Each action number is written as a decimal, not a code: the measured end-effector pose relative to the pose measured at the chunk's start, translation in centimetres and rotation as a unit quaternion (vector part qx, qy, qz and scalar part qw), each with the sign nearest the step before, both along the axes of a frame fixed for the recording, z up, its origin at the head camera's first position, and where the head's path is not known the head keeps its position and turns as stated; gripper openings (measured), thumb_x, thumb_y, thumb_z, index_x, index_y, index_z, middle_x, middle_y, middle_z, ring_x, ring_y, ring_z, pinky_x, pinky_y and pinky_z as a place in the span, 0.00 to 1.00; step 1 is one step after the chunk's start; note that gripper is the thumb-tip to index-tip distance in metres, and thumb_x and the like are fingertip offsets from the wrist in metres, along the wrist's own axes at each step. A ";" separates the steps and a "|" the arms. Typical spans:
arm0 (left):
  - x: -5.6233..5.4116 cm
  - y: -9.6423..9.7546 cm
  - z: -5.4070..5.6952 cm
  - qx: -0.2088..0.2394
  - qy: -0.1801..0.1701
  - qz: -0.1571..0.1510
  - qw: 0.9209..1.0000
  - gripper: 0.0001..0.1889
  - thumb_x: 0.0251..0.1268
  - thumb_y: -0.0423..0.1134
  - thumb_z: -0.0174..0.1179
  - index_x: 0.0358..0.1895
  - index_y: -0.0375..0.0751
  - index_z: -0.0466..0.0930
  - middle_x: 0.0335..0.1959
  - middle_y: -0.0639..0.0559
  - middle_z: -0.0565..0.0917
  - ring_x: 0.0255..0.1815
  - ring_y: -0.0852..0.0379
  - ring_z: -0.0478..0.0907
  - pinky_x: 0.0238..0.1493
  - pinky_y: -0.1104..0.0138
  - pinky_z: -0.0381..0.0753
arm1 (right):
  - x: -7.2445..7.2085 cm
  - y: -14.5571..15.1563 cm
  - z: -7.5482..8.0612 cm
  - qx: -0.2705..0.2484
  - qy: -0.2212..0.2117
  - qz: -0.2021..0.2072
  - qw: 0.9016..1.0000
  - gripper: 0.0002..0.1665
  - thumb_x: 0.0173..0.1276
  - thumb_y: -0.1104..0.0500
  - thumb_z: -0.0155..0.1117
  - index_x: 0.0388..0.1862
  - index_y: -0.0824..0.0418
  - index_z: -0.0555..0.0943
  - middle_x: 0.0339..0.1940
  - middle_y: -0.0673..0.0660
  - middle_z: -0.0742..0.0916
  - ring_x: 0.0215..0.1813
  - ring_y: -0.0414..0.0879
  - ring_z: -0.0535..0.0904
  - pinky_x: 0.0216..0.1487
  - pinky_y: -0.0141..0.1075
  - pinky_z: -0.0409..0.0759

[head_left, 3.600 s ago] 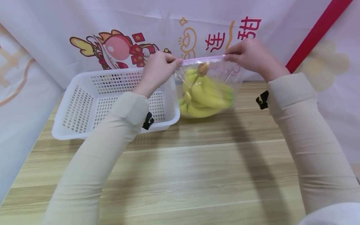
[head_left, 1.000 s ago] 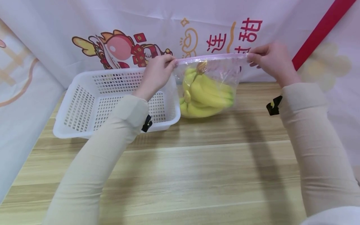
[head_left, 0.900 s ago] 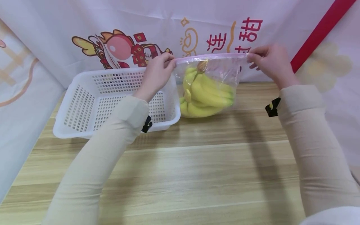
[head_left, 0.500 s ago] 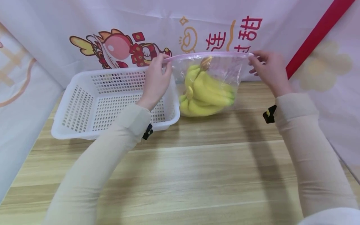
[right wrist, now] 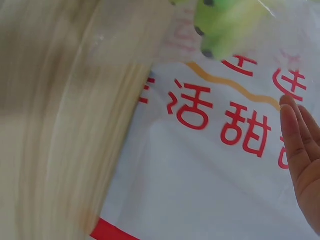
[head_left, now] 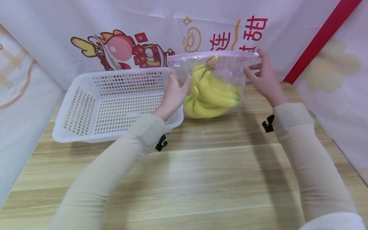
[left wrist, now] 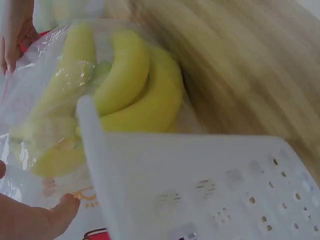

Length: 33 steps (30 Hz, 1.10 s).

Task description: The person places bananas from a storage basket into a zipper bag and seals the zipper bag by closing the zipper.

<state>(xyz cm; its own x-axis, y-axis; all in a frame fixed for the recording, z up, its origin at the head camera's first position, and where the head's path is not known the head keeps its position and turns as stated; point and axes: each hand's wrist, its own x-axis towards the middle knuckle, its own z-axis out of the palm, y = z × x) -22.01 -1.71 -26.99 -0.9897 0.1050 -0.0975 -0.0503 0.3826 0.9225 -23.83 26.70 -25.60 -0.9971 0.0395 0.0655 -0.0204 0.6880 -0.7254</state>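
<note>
A clear zip bag with a pink top strip stands upright on the table, with yellow bananas inside. At its left side is my left hand, thumb and fingers spread, close to the bag and overlapping the basket rim. My right hand is at the bag's right edge, index finger raised by the top corner and thumb close to the film. In the right wrist view the right hand's fingers look straight. The left wrist view has the left thumb extended beside the bag.
A white perforated plastic basket stands directly left of the bag. Behind both hangs a white printed cloth with red characters and a red band. The wooden table extends in front.
Both hands have let go of the bag's top corners. The left hand has moved down and right along the bag's side; the right hand has opened at its right edge. The bag stays standing.
</note>
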 end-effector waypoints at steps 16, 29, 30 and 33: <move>-0.5 0.5 -0.9 0.031 -0.025 0.026 0.999 0.44 0.62 0.49 0.62 0.70 0.43 0.40 0.68 0.46 0.68 0.61 0.52 0.73 0.63 0.65 0.74 | 1.1 -0.9 -5.3 -0.071 -0.028 0.043 0.996 0.54 0.69 0.36 0.50 0.78 0.52 0.32 0.77 0.66 0.55 0.75 0.61 0.57 0.73 0.56 0.61; -0.2 1.7 -1.5 0.015 -0.014 -0.002 1.000 0.42 0.57 0.37 0.63 0.71 0.42 0.46 0.73 0.42 0.60 0.73 0.49 0.60 0.74 0.60 0.62 | 1.2 -1.0 -7.3 -0.062 -0.076 0.094 0.991 0.57 0.66 0.38 0.57 0.77 0.54 0.33 0.80 0.62 0.44 0.80 0.58 0.40 0.78 0.57 0.42; -0.3 1.7 -1.6 0.013 -0.013 -0.008 1.000 0.43 0.56 0.33 0.63 0.71 0.42 0.46 0.73 0.41 0.60 0.73 0.48 0.60 0.74 0.59 0.62 | 1.1 -1.0 -7.3 -0.067 -0.073 0.102 0.990 0.57 0.66 0.41 0.60 0.78 0.53 0.34 0.80 0.62 0.46 0.80 0.57 0.42 0.78 0.56 0.42; -0.2 1.9 -1.6 0.004 -0.012 -0.027 1.000 0.45 0.52 0.26 0.60 0.73 0.43 0.45 0.73 0.40 0.60 0.74 0.47 0.58 0.74 0.58 0.62 | 0.9 -1.0 -7.4 -0.079 -0.065 0.124 0.987 0.59 0.61 0.47 0.67 0.78 0.51 0.38 0.78 0.60 0.53 0.78 0.55 0.49 0.79 0.53 0.45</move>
